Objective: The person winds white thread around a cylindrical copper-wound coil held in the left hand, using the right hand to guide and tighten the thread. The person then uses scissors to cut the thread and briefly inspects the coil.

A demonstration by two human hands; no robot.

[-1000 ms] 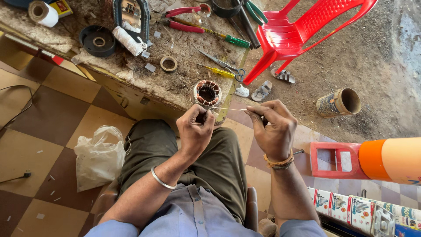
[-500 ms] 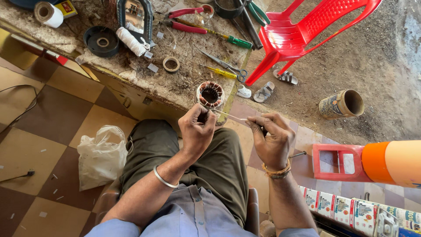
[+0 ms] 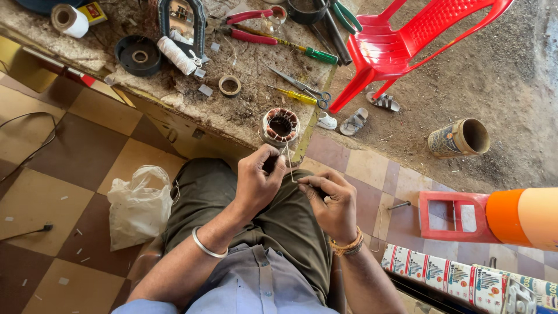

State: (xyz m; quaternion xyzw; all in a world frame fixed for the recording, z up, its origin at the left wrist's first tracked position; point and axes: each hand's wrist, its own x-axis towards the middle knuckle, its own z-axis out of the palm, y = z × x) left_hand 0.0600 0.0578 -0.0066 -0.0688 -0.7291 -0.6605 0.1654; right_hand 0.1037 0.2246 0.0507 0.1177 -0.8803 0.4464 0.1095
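Note:
A round motor stator (image 3: pixel 280 125) with copper windings sits at the near edge of the workbench (image 3: pixel 232 104). Just below it, over my lap, my left hand (image 3: pixel 257 181) pinches a thin pale thread (image 3: pixel 289 163) that runs up toward the stator. My right hand (image 3: pixel 330 201) pinches the same thread's lower end, close beside the left hand. A metal bangle circles my left wrist, and a beaded band my right.
On the bench lie scissors (image 3: pixel 302 88), a yellow screwdriver (image 3: pixel 290 95), a green-handled screwdriver (image 3: pixel 317 55), red pliers (image 3: pixel 250 26), a white thread spool (image 3: pixel 177 55), a tape ring (image 3: pixel 229 85) and a black round cap (image 3: pixel 138 55). A red plastic chair (image 3: pixel 407 40), sandals (image 3: pixel 354 119), a tin can (image 3: pixel 459 136) and a white bag (image 3: pixel 139 203) stand around.
Both hands have dropped from the stator toward my lap and come closer together. The thread is now held upright between them instead of stretched sideways.

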